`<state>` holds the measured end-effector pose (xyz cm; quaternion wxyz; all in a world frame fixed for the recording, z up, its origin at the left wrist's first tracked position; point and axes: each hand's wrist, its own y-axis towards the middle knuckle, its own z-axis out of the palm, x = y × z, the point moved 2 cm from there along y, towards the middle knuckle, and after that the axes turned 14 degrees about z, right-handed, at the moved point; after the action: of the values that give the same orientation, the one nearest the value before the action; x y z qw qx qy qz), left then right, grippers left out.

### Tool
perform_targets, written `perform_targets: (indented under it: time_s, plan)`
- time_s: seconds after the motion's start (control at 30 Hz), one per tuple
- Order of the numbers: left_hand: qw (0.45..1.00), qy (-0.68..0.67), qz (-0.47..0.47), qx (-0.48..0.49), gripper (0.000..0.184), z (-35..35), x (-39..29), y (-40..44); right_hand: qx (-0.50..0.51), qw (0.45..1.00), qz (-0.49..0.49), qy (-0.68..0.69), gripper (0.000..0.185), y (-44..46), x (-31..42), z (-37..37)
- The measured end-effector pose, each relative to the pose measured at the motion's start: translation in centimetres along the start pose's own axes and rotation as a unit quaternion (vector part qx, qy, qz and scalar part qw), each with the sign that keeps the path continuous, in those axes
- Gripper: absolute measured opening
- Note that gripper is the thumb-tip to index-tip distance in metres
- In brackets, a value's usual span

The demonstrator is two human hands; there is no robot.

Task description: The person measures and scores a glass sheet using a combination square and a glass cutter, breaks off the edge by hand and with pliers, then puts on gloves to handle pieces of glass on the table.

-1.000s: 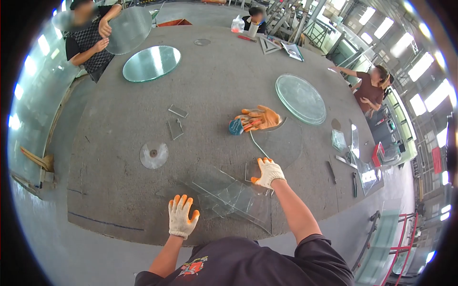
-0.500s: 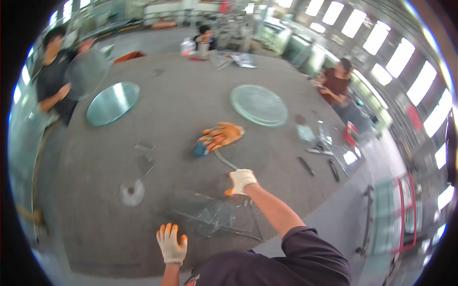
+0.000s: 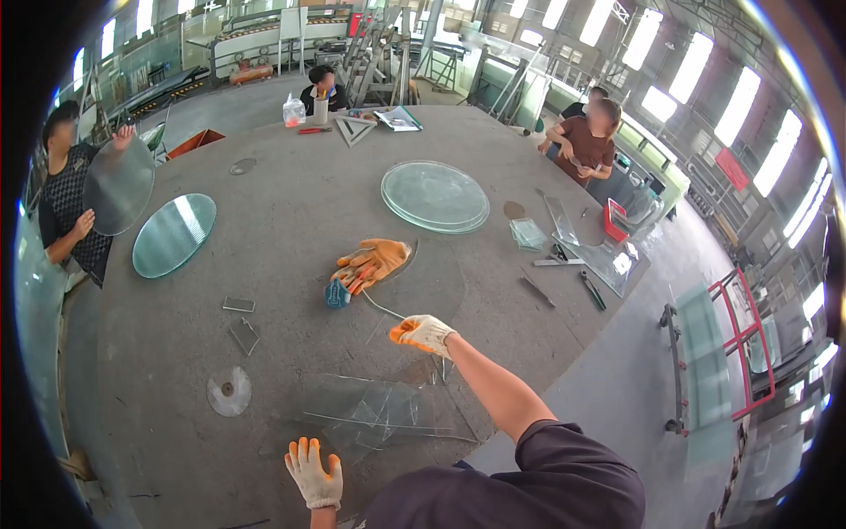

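Observation:
My right hand (image 3: 423, 334), in a white glove with orange fingertips, is closed at the near end of a thin pale curved strip (image 3: 382, 308). The strip's far end reaches a pile of orange work gloves (image 3: 374, 263) with a blue patch. My left hand (image 3: 315, 473), gloved alike, has its fingers spread near the table's front edge and holds nothing. Between my hands lie clear broken glass pieces (image 3: 374, 410) with crossing crack lines. A faint clear glass sheet (image 3: 432, 280) with a curved edge seems to lie beyond my right hand.
Round glass discs (image 3: 434, 197) and an oval glass (image 3: 174, 235) lie on the grey table (image 3: 282, 203). Pliers (image 3: 592, 291), glass offcuts (image 3: 527, 234) and a red tray (image 3: 616, 220) are at right. A person (image 3: 75, 198) at left holds a glass disc (image 3: 120, 187); others are across the table.
My right hand has shifted slightly left with its fingers curled at the strip. My left hand stays spread and low. The view has turned and become sharper.

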<state>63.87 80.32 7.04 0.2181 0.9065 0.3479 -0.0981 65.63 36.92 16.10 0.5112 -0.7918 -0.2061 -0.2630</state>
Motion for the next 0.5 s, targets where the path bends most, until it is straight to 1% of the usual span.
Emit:
perform_targets:
  time_s: [0.07, 0.1, 0.2, 0.3, 0.4, 0.43, 0.5]
  plan:
    - [1.0, -0.003, -0.003, 0.005, 0.053, -0.1, -0.1, 0.1, 0.065, 0.997, -0.029, 0.01, 0.042, -0.9, 0.0, 1.6]
    - [1.0, -0.003, -0.005, 0.008, 0.053, -0.2, -0.1, 0.2, 0.102, 0.994, 0.013, 0.026, 0.046, -2.1, 0.4, 2.9]
    - [1.0, -0.003, -0.011, 0.016, 0.053, -0.4, -0.2, 0.4, 0.15, 0.988, 0.001, -0.043, 0.049, -3.8, 0.3, 6.2]
    - [1.0, 0.001, -0.003, 0.001, 0.055, -0.5, -0.4, 0.4, 0.133, 0.986, 0.001, -0.1, 0.043, -2.6, -1.2, 8.5]
    - [1.0, -0.003, -0.003, -0.002, 0.054, -0.7, -0.5, 0.5, 0.125, 0.968, -0.047, -0.212, 0.031, -0.7, -2.9, 9.7]
    - [1.0, 0.0, -0.003, -0.004, 0.054, -0.6, -0.4, 0.4, 0.115, 0.946, -0.077, -0.292, 0.025, -0.2, -3.2, 10.0]
    - [1.0, 0.006, 0.0, -0.008, 0.054, -0.3, -0.3, 0.3, 0.058, 0.913, -0.159, -0.37, 0.026, -0.9, -3.2, 10.3]
